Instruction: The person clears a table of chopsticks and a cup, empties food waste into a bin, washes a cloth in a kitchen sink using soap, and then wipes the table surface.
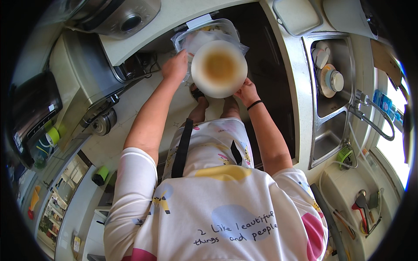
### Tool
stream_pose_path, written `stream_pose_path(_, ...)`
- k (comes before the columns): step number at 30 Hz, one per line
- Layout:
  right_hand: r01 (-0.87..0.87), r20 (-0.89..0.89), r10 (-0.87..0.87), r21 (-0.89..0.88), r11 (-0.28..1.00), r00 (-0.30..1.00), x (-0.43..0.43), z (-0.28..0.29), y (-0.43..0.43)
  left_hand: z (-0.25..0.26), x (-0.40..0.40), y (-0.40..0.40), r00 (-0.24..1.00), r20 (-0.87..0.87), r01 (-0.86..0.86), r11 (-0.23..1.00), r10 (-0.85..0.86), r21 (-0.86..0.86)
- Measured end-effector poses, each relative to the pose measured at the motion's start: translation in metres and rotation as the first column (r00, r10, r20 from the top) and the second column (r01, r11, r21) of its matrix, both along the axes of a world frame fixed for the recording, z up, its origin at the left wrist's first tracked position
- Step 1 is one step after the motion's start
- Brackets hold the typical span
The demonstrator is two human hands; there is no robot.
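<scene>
A round white dish [219,69] with a brown patch in its middle is in front of me, looking blurred; I cannot tell what the brown is. My right hand [247,92], with a black band at the wrist, grips the dish's lower right rim. Left of the dish, my left hand [176,67] is closed on the edge of a clear plastic bag [192,42]. That bag lines a translucent bin [230,26] just beyond the dish, which partly covers it. Mixed scraps show inside the bin.
A steel double sink [329,127] to the right holds stacked bowls and plates [326,78] under a faucet [372,111]. White countertop [295,98] curves around me. A cooker [120,18] stands far left. A lidded pot [104,123] is at left.
</scene>
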State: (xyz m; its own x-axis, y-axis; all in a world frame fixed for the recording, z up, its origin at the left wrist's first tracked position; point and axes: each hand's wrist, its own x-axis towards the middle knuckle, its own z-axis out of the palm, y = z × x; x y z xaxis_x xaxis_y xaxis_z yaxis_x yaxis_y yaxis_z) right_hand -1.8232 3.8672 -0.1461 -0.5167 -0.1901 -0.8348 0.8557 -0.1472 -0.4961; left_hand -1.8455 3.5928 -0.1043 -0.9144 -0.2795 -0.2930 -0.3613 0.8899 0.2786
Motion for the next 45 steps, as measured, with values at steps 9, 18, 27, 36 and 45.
stream_pose_path(9, 0.049, -0.016, -0.049, -0.018, 0.999, 0.999, -0.011, -0.016, -0.006, 0.020, -0.024, -0.007, 0.996, -0.048, -0.073, 0.990, 0.079, 0.120)
stream_pose_path(18, 0.102, 0.005, -0.101, -0.063, 0.993, 0.995, -0.014, -0.026, -0.004, 0.024, -0.018, -0.011, 0.986, -0.116, -0.110, 0.989, 0.122, 0.103)
stream_pose_path(27, 0.131, -0.010, -0.131, -0.004, 0.991, 0.991, -0.020, -0.013, 0.001, 0.050, 0.018, 0.025, 0.956, -0.291, -0.035, 0.999, 0.035, 0.004)
stream_pose_path(36, 0.049, -0.110, -0.017, 0.298, 0.953, 0.994, -0.043, 0.022, -0.011, 0.016, 0.031, 0.007, 0.916, -0.002, -0.343, 0.785, 0.401, 0.517)
stream_pose_path(45, -0.293, -0.207, 0.637, 0.755, 0.587, 0.743, -0.098, 0.032, -0.029, 0.019, 0.024, 0.011, 0.735, -0.046, -0.247, 0.330, 0.677, 0.911)
